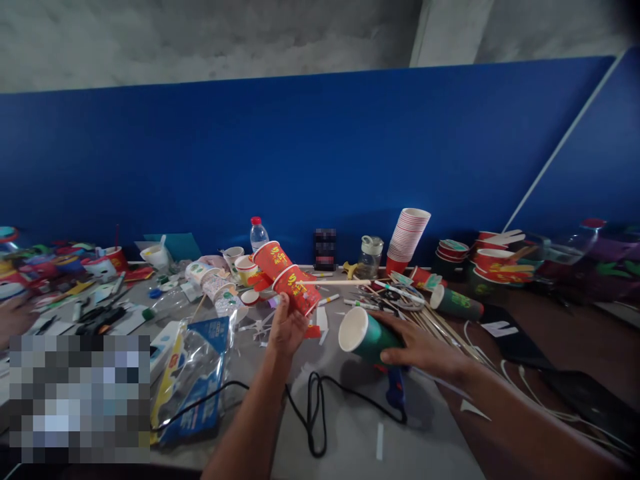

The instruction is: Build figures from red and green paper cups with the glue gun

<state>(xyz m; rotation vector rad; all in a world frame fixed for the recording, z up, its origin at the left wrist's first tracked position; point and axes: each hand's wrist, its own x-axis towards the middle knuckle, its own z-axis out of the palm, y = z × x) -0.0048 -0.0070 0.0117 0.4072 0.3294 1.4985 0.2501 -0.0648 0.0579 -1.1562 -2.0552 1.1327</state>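
Both hands occupied at centre frame: red paper cups in the left, a green paper cup in the right.
The left hand (290,328) is closed on the front red cup (299,291), thumb against its side; the rear red cup (270,259) sits tilted just behind it, upper left, and whether the two are joined cannot be determined. A pale stick (345,283) extends rightward from beside the front cup; attachment not verifiable. Right of centre, the right hand (417,341) is clamped around the green cup (377,339), which lies tipped, mouth facing left. Below that cup is a blue tool (395,390); a looped black cable (316,455) lies lower centre. Packaging (203,373) occupies the lower left, a cup stack (407,237) the right background.
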